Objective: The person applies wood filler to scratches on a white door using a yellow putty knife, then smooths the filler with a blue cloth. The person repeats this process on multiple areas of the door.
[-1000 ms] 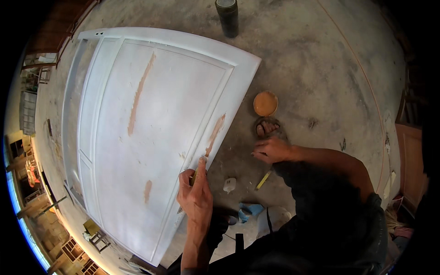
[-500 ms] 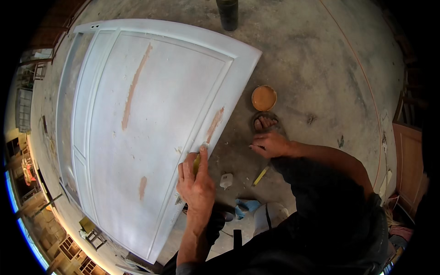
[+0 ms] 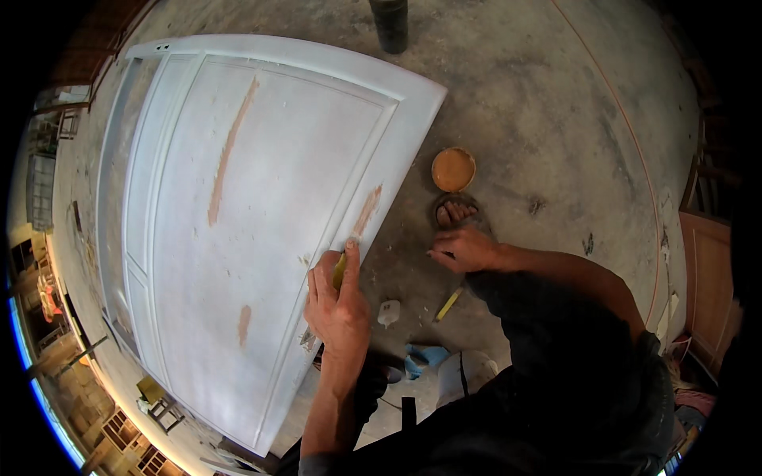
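Observation:
A white panelled door [image 3: 274, 159] lies on my left, with brown filler patches on its face. My left hand [image 3: 340, 305] rests on the door's near-right frame member, closed around a slim yellow tool [image 3: 340, 271] that is mostly covered by my fingers. Its index fingertip presses just below a brown patch [image 3: 367, 211]. My right hand [image 3: 467, 250] hovers off the door, above my sandalled foot [image 3: 455, 212], with its fingers curled. Whether anything sits in them cannot be made out.
Beyond my foot stands a round tub of orange-brown paste [image 3: 453, 170]. A yellow cutter-like tool [image 3: 449, 305], a small white block [image 3: 389, 312], a blue cloth [image 3: 425, 359] and a white bucket [image 3: 464, 376] are nearby. A dark cylinder [image 3: 390, 25] stands at the far side; an orange cord [image 3: 627, 119] crosses the floor.
My left index fingertip has slid slightly up the door frame toward the brown patch, the hand still closed on the yellow tool. My right hand holds nearly the same place; the whole view shifts slightly.

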`<state>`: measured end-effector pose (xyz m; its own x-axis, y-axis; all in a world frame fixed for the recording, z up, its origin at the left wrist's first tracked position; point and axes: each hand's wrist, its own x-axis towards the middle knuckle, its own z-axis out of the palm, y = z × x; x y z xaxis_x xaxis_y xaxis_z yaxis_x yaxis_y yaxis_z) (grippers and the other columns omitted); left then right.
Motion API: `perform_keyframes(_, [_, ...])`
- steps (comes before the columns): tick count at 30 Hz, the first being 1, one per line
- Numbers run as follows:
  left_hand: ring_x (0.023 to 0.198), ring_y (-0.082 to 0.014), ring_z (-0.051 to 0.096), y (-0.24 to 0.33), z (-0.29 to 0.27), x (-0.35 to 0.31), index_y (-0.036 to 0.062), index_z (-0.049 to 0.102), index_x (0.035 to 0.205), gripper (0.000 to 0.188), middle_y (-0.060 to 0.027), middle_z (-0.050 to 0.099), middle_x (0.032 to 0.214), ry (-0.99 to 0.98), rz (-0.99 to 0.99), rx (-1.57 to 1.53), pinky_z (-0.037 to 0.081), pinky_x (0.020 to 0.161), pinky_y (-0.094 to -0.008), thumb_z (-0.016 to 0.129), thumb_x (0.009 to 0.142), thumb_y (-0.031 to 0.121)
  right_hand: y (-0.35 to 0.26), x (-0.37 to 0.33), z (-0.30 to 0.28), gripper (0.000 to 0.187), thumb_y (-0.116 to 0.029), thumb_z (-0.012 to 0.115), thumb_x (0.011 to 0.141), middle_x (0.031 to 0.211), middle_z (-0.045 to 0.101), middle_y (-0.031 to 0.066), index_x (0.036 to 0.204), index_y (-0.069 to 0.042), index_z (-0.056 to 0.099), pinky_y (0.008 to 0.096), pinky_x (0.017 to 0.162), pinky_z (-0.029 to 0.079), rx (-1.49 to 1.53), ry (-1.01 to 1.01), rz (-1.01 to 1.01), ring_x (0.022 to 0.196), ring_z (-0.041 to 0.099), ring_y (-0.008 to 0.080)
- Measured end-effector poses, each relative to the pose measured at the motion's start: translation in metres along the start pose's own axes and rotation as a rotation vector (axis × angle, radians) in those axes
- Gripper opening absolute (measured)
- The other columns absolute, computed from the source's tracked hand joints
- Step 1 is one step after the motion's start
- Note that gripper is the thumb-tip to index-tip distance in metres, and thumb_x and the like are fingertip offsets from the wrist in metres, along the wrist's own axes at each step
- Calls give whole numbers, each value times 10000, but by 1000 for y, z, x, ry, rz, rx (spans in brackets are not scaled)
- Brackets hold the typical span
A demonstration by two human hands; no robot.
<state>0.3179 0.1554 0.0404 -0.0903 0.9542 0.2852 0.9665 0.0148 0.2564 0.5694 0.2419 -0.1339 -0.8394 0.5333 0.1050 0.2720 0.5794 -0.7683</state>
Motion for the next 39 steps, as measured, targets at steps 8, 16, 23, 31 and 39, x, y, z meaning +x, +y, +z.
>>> perform_keyframes(8, [909, -308, 680, 4, -7, -6, 50, 754, 1232, 514, -107, 660, 1067, -23, -33, -4, 573, 665, -402, 652, 785, -183, 0, 1, -2, 190, -176, 711, 959, 844, 693, 119, 842, -26, 717, 433, 707, 558, -30, -30, -31, 752, 696, 334])
perform_keyframes(16, [908, -307, 680, 5, -7, -14, 73, 766, 1223, 530, -100, 655, 1052, -19, -65, -9, 574, 663, -405, 647, 772, -179, 0, 4, -3, 197, -186, 708, 964, 830, 680, 130, 850, -25, 716, 441, 701, 552, -12, -22, -8, 758, 687, 352])
perform_keyframes(23, [933, -318, 684, 3, -3, 5, 68, 756, 1232, 492, -106, 660, 1086, -53, -32, -25, 580, 665, -422, 639, 807, -152, 0, 2, -1, 216, -202, 703, 969, 847, 701, 130, 853, -21, 726, 435, 716, 561, -4, -15, 56, 780, 698, 346])
perform_keyframes(31, [889, -283, 652, 5, 6, 27, 49, 727, 1257, 517, -98, 642, 1155, -39, 65, 4, 564, 630, -393, 669, 771, -122, -1, 4, -1, 202, -207, 711, 967, 862, 710, 127, 886, -26, 745, 440, 728, 565, -7, -20, 52, 785, 702, 341])
perform_keyframes(39, [913, -279, 662, 11, 5, 37, 44, 737, 1245, 528, -95, 637, 1155, -73, 48, 7, 572, 653, -390, 673, 746, -116, 3, 1, 3, 184, -200, 713, 964, 862, 708, 117, 882, -38, 741, 440, 719, 567, -16, -53, 50, 774, 700, 338])
